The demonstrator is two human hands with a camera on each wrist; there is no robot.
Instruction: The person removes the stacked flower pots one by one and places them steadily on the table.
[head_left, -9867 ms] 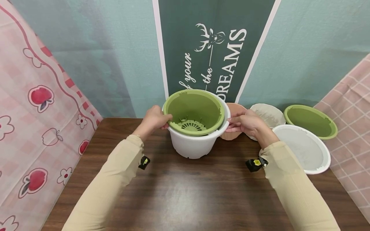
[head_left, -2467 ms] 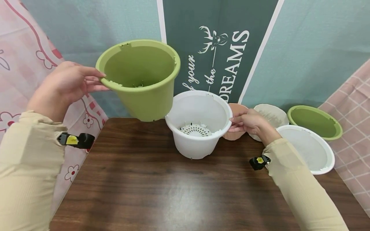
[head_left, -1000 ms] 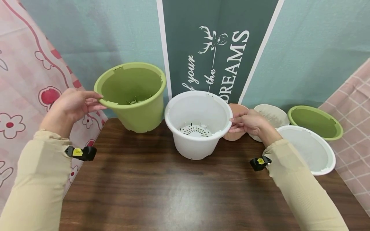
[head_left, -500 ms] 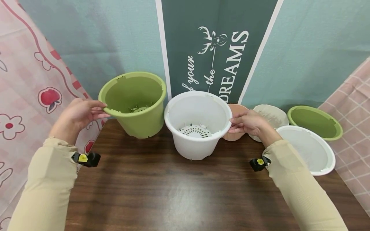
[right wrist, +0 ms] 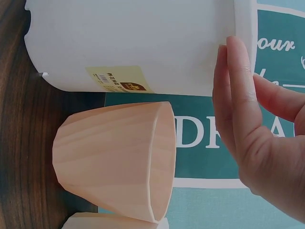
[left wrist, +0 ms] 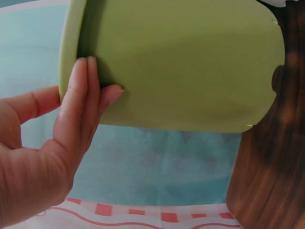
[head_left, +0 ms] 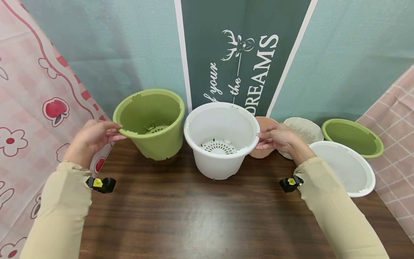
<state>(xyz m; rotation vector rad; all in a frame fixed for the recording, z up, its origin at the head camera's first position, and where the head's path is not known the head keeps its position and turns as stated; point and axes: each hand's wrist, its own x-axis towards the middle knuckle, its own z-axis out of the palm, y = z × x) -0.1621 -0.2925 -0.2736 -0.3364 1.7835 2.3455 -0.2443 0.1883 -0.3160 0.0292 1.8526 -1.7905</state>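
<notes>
A green plastic flower pot (head_left: 161, 145) is at the back left, held at its left rim by my left hand (head_left: 92, 138). The left wrist view has the thumb on one side of that rim and the fingers on the other; whether the pot's base touches the table cannot be told. Just right of it, a white flower pot (head_left: 215, 167) with a slotted bottom stands upright on the table. My right hand (head_left: 278, 138) pinches the white pot's right rim. In the right wrist view, a yellow label (right wrist: 119, 80) shows on the white pot's side.
Behind the right hand stands a peach pot (right wrist: 107, 157), with a cream pot (head_left: 304, 129) beside it. Farther right are another green pot (head_left: 354, 138) and a white one (head_left: 344, 169). Fabric hangs behind and at both sides of the brown wooden table (head_left: 200, 219).
The green pot, first inside the white pot, has been lifted out to the left by my left hand and then lowered beside it. My right hand stays on the white rim.
</notes>
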